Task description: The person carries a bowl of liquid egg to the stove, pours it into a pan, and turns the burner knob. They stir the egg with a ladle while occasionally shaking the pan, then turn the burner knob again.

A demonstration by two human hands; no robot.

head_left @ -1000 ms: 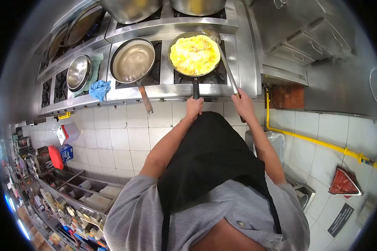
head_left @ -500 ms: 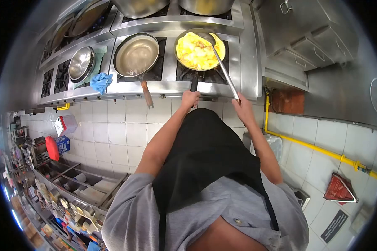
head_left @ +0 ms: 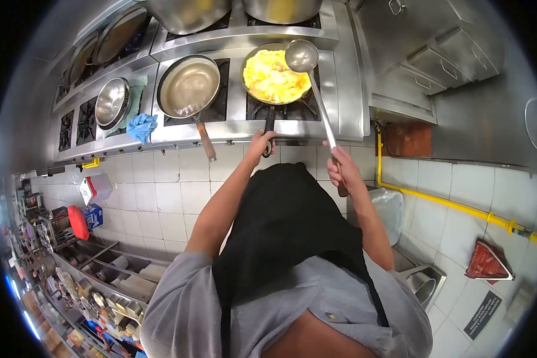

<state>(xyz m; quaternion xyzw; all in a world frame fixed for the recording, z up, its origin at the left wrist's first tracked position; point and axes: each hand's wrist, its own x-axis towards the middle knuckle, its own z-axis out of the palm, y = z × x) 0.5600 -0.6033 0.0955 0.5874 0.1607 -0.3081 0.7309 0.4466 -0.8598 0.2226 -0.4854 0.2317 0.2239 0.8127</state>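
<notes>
A frying pan (head_left: 269, 105) sits on the right front burner, with yellow scrambled egg (head_left: 274, 77) spread over most of it. My left hand (head_left: 260, 147) is closed around the pan's black handle. My right hand (head_left: 345, 169) grips the brown end of a long metal ladle (head_left: 322, 107). The ladle's round bowl overlaps the upper right rim of the pan in this view, its rounded side facing me. Left of the egg pan, a second frying pan (head_left: 190, 86) with a brown wooden handle rests on a burner.
Metal bowls (head_left: 112, 102) and a blue cloth (head_left: 141, 127) lie on the stove's left part. Large pots (head_left: 188, 15) stand along the back. A yellow gas pipe (head_left: 435, 203) runs along the right wall. At the left, metal racks (head_left: 95, 253) hold utensils.
The ladle has come up off the egg to the pan's upper right rim, its bowl turned over. My right hand has moved slightly toward me; my left still grips the handle.
</notes>
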